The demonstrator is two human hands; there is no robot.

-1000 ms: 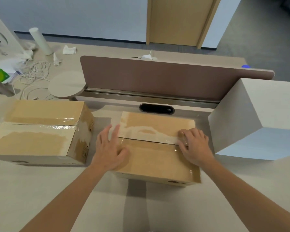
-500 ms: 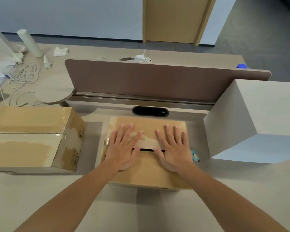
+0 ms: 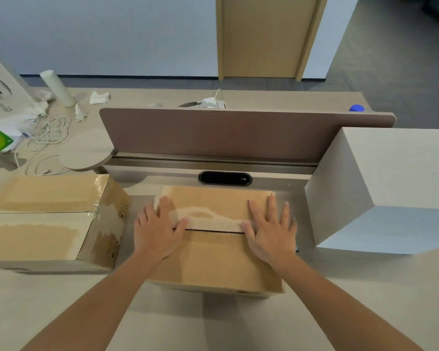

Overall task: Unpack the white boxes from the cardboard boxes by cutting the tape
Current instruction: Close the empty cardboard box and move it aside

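Over the middle cardboard box I've got both palms flat on the lid. Half a second back they sat close together at mid-lid. Now the left hand and right hand have slid out toward the ends of its seam, fingers straight and spread, gripping nothing, thumbs right at the slit. That dark slit reads to me as tape cut through (no white box showing inside yet), so lifting the flaps looks next. Left of this box lies a second cardboard box, flaps down. Right of it, apart, stands a large white box.
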